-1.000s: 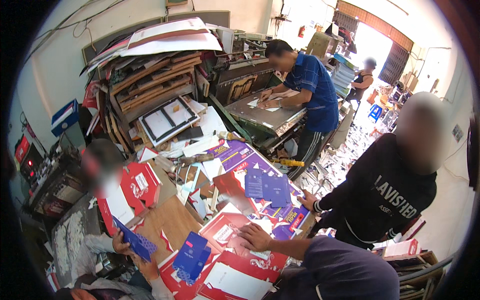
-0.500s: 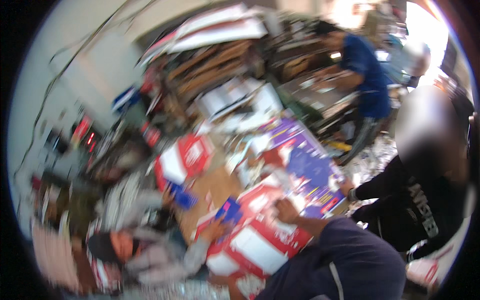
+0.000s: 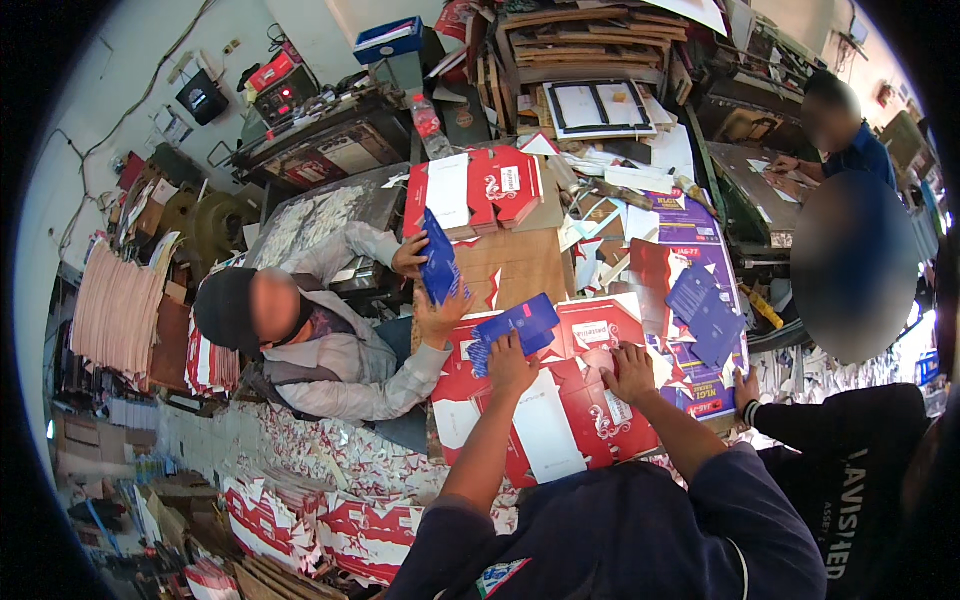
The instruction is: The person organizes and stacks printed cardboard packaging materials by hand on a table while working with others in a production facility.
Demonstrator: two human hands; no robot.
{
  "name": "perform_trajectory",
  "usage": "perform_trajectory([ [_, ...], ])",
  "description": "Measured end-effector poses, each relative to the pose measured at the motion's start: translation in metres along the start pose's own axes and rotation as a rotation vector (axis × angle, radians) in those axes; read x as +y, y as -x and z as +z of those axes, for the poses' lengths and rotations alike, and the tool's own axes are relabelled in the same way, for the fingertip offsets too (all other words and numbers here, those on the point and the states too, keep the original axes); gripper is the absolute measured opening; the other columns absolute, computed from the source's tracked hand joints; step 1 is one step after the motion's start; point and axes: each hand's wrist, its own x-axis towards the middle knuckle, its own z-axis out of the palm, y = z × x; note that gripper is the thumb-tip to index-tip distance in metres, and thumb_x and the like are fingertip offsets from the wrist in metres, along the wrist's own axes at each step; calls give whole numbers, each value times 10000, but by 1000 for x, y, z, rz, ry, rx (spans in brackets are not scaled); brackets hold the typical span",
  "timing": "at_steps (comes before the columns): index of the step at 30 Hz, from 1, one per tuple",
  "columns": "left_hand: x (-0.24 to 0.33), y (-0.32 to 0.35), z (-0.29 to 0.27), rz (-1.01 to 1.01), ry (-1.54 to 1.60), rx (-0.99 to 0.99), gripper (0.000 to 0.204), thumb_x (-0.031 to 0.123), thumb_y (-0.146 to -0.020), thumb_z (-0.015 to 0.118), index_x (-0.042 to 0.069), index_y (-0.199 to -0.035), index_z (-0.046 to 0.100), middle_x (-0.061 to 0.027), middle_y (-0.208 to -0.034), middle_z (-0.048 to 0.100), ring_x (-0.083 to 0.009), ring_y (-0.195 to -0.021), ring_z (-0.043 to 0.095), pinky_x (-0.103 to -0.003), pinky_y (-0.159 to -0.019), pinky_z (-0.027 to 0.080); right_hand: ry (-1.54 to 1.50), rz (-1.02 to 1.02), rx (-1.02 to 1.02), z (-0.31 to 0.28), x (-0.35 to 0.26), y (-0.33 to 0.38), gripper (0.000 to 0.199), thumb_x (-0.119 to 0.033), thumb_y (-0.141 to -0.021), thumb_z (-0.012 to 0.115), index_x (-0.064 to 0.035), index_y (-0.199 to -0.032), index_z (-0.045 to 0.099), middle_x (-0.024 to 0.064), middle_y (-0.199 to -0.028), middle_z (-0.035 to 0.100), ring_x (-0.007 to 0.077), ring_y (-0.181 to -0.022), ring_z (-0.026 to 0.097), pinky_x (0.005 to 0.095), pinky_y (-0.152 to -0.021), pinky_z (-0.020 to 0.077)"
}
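Note:
My left hand (image 3: 513, 365) lies with fingers stretched at the lower edge of a blue printed cardboard cutout (image 3: 530, 318). Beneath it are red-and-white printed box sheets (image 3: 548, 425), spread at the near side of the work table. My right hand (image 3: 632, 372) rests on the same sheets with its fingers apart and nothing in them. At the left, a co-worker in a grey shirt and dark cap holds another blue cutout (image 3: 438, 262) in both hands. A pile of blue cutouts (image 3: 705, 312) lies on a purple printed sheet (image 3: 685, 222) to the right.
Red-and-white box blanks (image 3: 470, 190) are stacked at the table's far left, near a plastic bottle (image 3: 430, 127). Paper scraps litter the tabletop and the floor (image 3: 330, 440). Another person's hand (image 3: 746, 390) touches the table's right edge. Someone else works at a machine behind.
The view has swung round and sharpened from a blur. My left hand now shows at the blue cutout. The co-worker has both hands on one blue cutout.

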Motion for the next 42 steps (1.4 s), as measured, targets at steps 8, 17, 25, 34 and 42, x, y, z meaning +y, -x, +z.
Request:
perform_trajectory([
  [8,-15,-36,-2,-70,-55,-248,1100,534,-687,820,-17,-1507,337,-221,-1341,481,-425,-1261,458,-483,-1050,442,-8,-10,110,21,4,4,587,-500,-933,528,-74,-1337,542,145,-1449,463,346,-1369,388,550,-1117,247],
  [17,-16,-34,7,-6,-194,-239,991,507,-740,805,-34,-1467,403,-337,-1361,459,-487,-1273,453,-513,-1058,423,10,-6,56,29,12,0,582,-462,-921,557,-60,-1341,526,174,-1434,455,346,-1393,353,545,-1154,214],
  [25,-22,-20,20,31,-84,-78,735,411,-765,801,-34,-1293,551,-281,-1233,528,-464,-1124,529,-507,-984,462,-23,-14,53,32,15,-7,590,-414,-873,650,-49,-1320,527,190,-1402,460,368,-1359,375,551,-1114,273],
  [34,15,-29,-62,-30,147,302,383,270,-821,755,29,-1084,618,-166,-1072,619,-373,-1000,606,-459,-857,491,-34,3,64,25,6,-3,587,-442,-913,578,-46,-1342,521,179,-1454,451,373,-1401,345,568,-1145,211],
  [42,15,-44,-125,-16,305,700,282,235,-867,725,36,-1051,647,-139,-1044,647,-335,-895,608,-449,-806,473,8,-11,48,27,8,-2,589,-449,-920,565,-53,-1353,516,185,-1451,447,375,-1402,339,562,-1144,209],
])
